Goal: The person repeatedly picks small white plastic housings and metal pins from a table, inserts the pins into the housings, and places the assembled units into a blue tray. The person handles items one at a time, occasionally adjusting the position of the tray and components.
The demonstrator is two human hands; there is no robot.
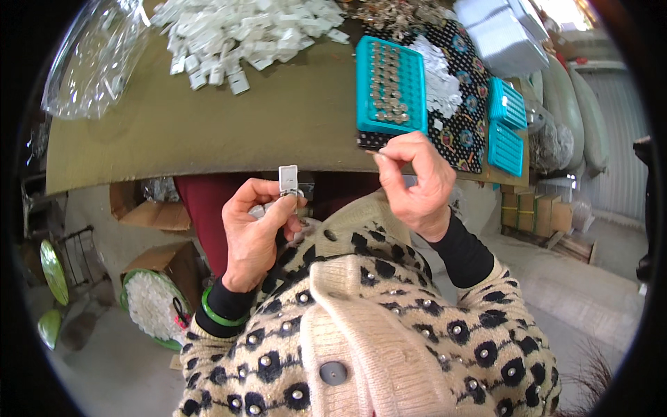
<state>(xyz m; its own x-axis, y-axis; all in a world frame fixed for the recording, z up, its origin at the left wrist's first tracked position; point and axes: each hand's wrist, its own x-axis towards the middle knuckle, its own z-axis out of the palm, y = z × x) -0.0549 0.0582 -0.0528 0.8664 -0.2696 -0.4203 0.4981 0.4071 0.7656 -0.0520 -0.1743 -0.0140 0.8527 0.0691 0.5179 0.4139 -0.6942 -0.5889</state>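
My left hand (256, 221) is closed round a small white plastic rectangle (287, 178), which stands up between thumb and fingers. A dark metal ring (292, 193) shows at its lower end, by my thumb. Paler bits sit deeper in the same hand, partly hidden by the fingers. In front of the table edge, my right hand (419, 182) pinches thumb and forefinger together; a tiny thing at the tips is too small to name. Just beyond it lies a teal tray (415, 80) with rows of small round metal pieces (386, 83) in its left part.
White plastic pieces (240, 35) lie heaped at the back of the table (139, 146). Right of the tray are white flat pieces (438, 76) on a patterned dark cloth (471, 139), and smaller teal trays (506, 147). A clear bag (97, 62) lies far left; a filled green basket (128, 286) stands below.
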